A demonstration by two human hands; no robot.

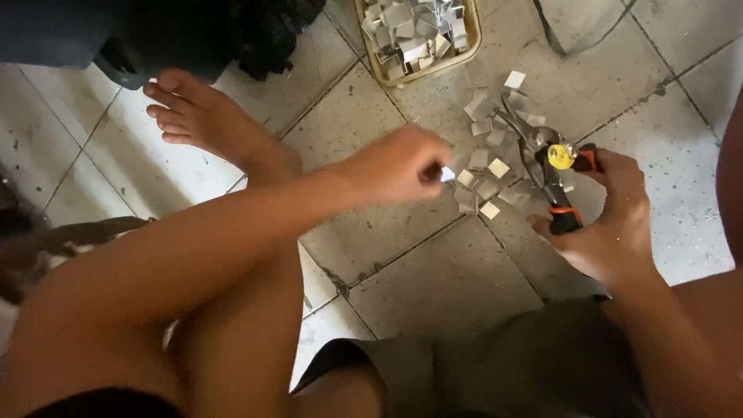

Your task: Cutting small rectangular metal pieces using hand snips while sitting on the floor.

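Pinching one small metal square (447,174) between thumb and fingertips, your left hand (398,164) reaches over the tiled floor (433,271) while your right hand (607,224) wraps closed around the orange grips of the snips (551,166), blades pointing away from you. The square sits at your left fingertips, just short of the snips. To work it cleanly, judging from this pose, hold the piece by its near edge so your fingertips stay clear of the blades, and steady the snips before you feed it in.

Loose cut squares (487,166) lie scattered between your hands and beyond the snips, some right under the blades; they could get mixed up with the piece you hold. Farther out past your left hand, a basket (474,35) holds a heap of similar pieces. A bare foot (205,116) rests on the tiles to the left of your left hand, well apart from the blades. Your knee and forearm crowd the near side.
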